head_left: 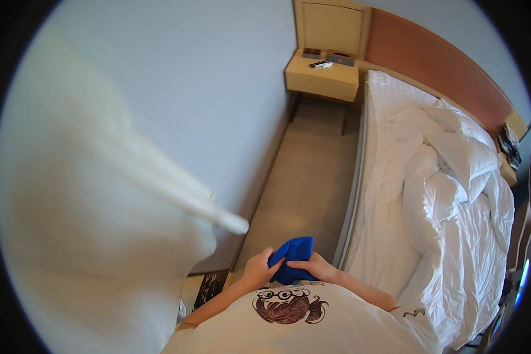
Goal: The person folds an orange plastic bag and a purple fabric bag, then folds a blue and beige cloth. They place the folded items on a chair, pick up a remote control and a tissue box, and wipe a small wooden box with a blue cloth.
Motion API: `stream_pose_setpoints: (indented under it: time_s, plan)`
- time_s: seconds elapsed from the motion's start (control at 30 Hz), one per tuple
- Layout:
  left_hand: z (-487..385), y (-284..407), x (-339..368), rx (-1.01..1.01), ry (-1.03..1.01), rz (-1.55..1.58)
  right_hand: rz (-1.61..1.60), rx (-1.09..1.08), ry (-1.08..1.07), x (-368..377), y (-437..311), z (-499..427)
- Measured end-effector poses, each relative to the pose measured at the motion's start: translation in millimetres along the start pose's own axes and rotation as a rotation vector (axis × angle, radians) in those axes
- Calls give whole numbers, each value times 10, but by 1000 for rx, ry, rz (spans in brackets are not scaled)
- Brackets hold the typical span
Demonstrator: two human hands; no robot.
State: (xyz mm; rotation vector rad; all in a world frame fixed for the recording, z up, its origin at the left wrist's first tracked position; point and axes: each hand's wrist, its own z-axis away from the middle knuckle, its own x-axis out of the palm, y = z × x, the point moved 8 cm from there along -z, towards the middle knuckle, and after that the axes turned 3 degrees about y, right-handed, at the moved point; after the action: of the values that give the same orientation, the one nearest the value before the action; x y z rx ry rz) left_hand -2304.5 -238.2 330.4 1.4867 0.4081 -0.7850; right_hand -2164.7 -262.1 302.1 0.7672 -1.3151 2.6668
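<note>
A folded or bunched blue cloth (pixel 297 252) is held between my two hands, close in front of my white printed shirt. My left hand (pixel 259 267) grips its left side, with the thumb on top. On the right side, my right hand (pixel 317 267) pinches the same cloth, its thumb laid across the fabric. Part of the cloth's lower edge lies against the shirt, and the fingers beneath it are hidden.
A pale curtain (pixel 115 199) hangs close on the left. To the right stands a bed with a rumpled white duvet (pixel 433 212) and pillows (pixel 464 155). A wooden nightstand (pixel 321 82) bearing boxes and small items stands beyond the strip of floor (pixel 305 177).
</note>
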Motion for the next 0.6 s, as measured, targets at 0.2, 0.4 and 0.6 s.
stream_pose_setpoints:
  time_s: [0.2, 0.4, 0.6]
  plan:
    - [-1870, 431, -57, 111, -32, 79, -249, 125, 144, -662, -1282, -890]
    - [-3809, 695, 209, 218, -110, 174, -403, 30, 383, -1565, -2291, -1971]
    - [-5833, 1283, 562, 355, -412, 111, -609, -120, 570, -2488, -3500, -2771]
